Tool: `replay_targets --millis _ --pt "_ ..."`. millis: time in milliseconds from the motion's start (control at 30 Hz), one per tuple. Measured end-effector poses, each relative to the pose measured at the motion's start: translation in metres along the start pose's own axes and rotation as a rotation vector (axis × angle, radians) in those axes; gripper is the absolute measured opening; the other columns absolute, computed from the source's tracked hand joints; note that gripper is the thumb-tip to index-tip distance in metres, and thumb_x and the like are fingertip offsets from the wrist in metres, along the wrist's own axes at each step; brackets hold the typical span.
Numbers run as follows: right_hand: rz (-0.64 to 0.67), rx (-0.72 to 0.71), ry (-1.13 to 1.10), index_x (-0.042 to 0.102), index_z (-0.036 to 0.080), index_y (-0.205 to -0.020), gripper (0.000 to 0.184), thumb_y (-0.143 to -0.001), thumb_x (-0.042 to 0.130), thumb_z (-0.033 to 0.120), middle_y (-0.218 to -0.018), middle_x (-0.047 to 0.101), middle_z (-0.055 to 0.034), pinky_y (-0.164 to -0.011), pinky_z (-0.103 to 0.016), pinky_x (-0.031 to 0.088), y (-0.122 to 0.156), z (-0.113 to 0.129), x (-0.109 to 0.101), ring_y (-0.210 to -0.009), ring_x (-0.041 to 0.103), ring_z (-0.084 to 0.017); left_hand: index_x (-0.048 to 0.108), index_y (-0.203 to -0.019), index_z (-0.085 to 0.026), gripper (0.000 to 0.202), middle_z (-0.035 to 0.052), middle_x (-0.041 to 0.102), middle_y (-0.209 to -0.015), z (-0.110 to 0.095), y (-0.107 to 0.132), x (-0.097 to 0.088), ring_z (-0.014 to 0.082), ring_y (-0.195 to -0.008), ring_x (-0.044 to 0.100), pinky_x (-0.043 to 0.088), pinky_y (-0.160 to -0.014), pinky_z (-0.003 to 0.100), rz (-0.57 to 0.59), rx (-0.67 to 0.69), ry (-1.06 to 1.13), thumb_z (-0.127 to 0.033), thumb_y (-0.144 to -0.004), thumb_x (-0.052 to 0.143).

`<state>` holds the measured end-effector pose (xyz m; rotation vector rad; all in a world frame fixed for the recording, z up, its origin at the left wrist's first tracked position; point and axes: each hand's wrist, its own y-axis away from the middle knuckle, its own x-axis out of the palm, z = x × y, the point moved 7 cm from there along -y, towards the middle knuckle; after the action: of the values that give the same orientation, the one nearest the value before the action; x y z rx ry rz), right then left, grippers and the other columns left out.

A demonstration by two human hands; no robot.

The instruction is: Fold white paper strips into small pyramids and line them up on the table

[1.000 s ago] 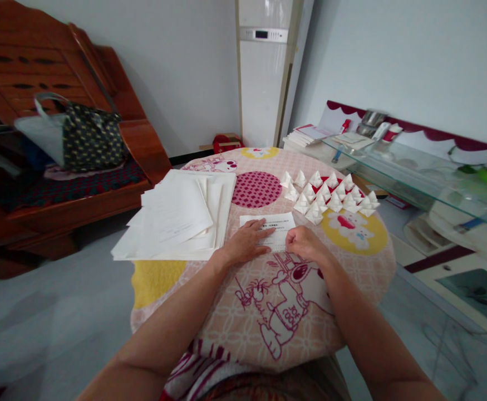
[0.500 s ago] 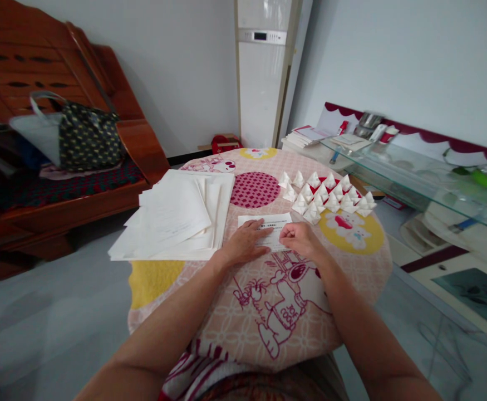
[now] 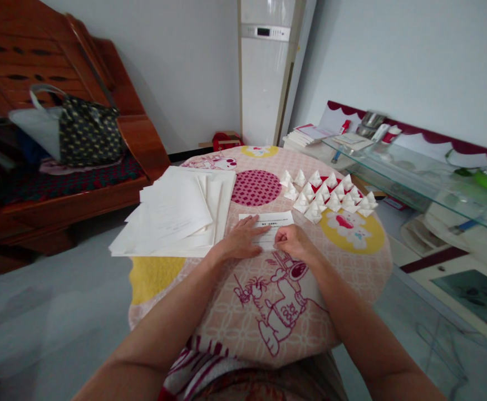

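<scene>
A small white sheet of paper (image 3: 287,218) with printed lines lies on the round table in front of me. My left hand (image 3: 243,238) rests flat across its left part, with the fingers stretched out and pointing right. At the near right part of the sheet, my right hand (image 3: 291,240) has its fingers curled in, thumb and forefinger closed at the paper. Several folded white paper pieces with pointed tips (image 3: 322,194) stand in rows beyond my right hand. Left of my hands lies a loose stack of larger white sheets (image 3: 172,209).
A patterned cloth covers the round table (image 3: 222,312). A glass-topped stand (image 3: 414,172) with jars and papers runs along the right. On the left, a wooden bench (image 3: 143,150) holds a dotted bag (image 3: 88,133). A tall white cabinet unit (image 3: 264,78) stands behind the table.
My right hand has moved slightly left along the sheet, and my left hand has shifted slightly left. The view has tilted a little; the stack and folded pieces look unchanged.
</scene>
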<state>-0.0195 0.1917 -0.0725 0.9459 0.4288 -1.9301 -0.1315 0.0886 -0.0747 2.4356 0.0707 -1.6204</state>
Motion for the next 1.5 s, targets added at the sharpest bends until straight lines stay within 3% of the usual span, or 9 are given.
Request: replay_targets --millis 200,367,433,600,767,1000,1233,1400,1500 --pt "0.000 0.001 -0.014 0.069 0.017 -0.067 0.008 -0.071 0.069 0.010 -0.059 0.064 0.0013 -0.057 -0.023 0.037 0.000 0.001 0.000 -0.057 0.054 -0.011 0.041 -0.156 -0.028 0.080 0.0114 0.009 -0.172 0.017 0.011 -0.008 0.0384 -0.158 0.005 0.015 -0.127 0.057 0.120 0.054 0.068 -0.015 -0.081 0.068" --pt "-0.007 -0.031 -0.056 0.069 0.017 -0.066 0.006 -0.070 0.069 0.012 -0.061 0.064 0.0008 -0.057 -0.023 0.038 0.000 -0.003 -0.001 -0.057 0.055 -0.012 0.041 -0.155 -0.036 0.087 0.0046 0.016 -0.172 0.038 0.015 -0.005 0.0346 -0.157 0.017 0.022 -0.126 0.055 0.096 0.163 0.110 -0.007 -0.076 0.062" --pt "-0.083 -0.022 -0.072 0.071 0.017 -0.070 0.005 -0.073 0.068 0.017 -0.063 0.066 0.0001 -0.058 -0.023 0.040 -0.003 -0.011 -0.010 -0.059 0.057 -0.013 0.040 -0.156 -0.036 0.089 0.0046 0.020 -0.171 0.044 0.015 -0.005 0.0332 -0.156 0.022 0.026 -0.125 0.053 0.060 0.189 0.127 -0.007 -0.075 0.062" --pt "-0.479 0.159 0.096 0.077 0.020 -0.082 0.017 -0.082 0.063 0.029 -0.072 0.072 -0.0042 -0.063 -0.027 0.043 -0.006 -0.041 -0.048 -0.068 0.062 -0.019 0.036 -0.158 -0.031 0.092 0.0087 0.022 -0.170 0.047 0.016 -0.006 0.0330 -0.156 0.023 0.026 -0.125 0.051 0.057 0.223 0.108 -0.012 -0.073 0.066" --pt "-0.417 0.183 0.113 0.075 0.021 -0.074 0.015 -0.079 0.066 0.032 -0.074 0.073 -0.0050 -0.066 -0.029 0.043 -0.012 -0.050 -0.047 -0.071 0.063 -0.020 0.038 -0.157 -0.030 0.088 0.0082 0.025 -0.169 0.043 0.017 -0.012 0.0340 -0.155 0.027 0.029 -0.125 0.051 0.009 0.259 0.163 -0.018 -0.076 0.069" --pt "-0.482 0.072 -0.335 0.066 0.019 -0.067 0.021 -0.069 0.062 0.040 -0.062 0.064 -0.0018 -0.059 -0.029 0.042 -0.010 -0.050 -0.049 -0.063 0.058 -0.018 0.040 -0.156 -0.020 0.069 0.0129 0.040 -0.162 0.046 0.008 -0.039 0.0305 -0.151 0.036 0.027 -0.127 0.051 -0.431 0.173 0.524 -0.034 -0.091 0.058" --pt "-0.439 0.244 -0.945 0.064 0.019 -0.080 0.032 -0.059 0.072 0.043 -0.054 0.060 0.0019 -0.033 -0.024 0.027 -0.007 -0.066 -0.035 -0.041 0.048 -0.014 0.037 -0.157 -0.015 0.084 0.0204 0.044 -0.158 0.054 0.011 -0.045 0.0339 -0.148 0.041 0.031 -0.124 0.053 -0.669 0.032 1.071 -0.065 -0.092 0.056" --pt "-0.385 0.157 -1.127 0.061 0.020 -0.079 0.028 -0.062 0.077 0.036 -0.056 0.061 0.0013 -0.030 -0.023 0.028 -0.008 -0.061 -0.036 -0.040 0.048 -0.012 0.045 -0.152 -0.015 0.091 0.0203 0.045 -0.158 0.040 0.014 -0.054 0.0362 -0.148 0.039 0.032 -0.123 0.051 -0.613 0.197 1.157 -0.072 -0.083 0.064" --pt "-0.367 0.142 -1.211 0.063 0.019 -0.080 0.026 -0.063 0.077 0.033 -0.061 0.065 -0.0004 -0.031 -0.023 0.032 -0.008 -0.057 -0.034 -0.043 0.049 -0.012 0.051 -0.146 -0.015 0.094 0.0197 0.047 -0.156 0.034 0.013 -0.056 0.0376 -0.144 0.044 0.038 -0.120 0.049 -0.582 0.249 1.153 -0.060 -0.070 0.084"
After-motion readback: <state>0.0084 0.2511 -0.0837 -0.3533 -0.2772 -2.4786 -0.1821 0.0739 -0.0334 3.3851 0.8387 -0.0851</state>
